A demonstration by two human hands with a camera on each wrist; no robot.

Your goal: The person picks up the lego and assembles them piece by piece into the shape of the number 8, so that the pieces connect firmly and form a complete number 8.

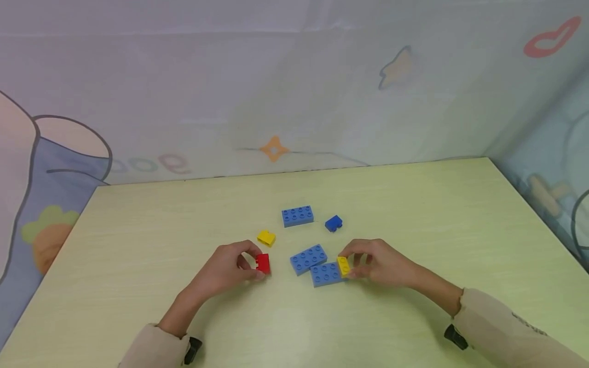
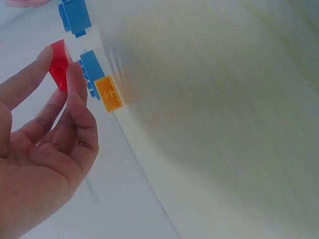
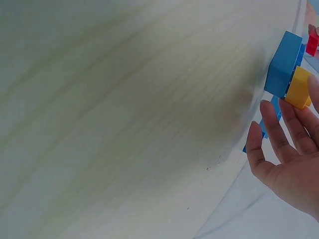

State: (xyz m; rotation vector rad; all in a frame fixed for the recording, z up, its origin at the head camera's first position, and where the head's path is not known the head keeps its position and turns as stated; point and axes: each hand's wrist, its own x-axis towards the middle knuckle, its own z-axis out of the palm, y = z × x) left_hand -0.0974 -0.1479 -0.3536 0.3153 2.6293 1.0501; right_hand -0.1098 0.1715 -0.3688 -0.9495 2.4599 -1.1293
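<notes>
At table [image 1: 414,199], left grip [image 1: 225,267] holds red brick [image 1: 264,263]; right [image 1: 384,263], yellow brick [image 1: 342,266]

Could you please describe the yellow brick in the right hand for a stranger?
On the pale table, find the right hand. It pinches the yellow brick at one end of a blue brick. The other yellow brick lies untouched.
</notes>
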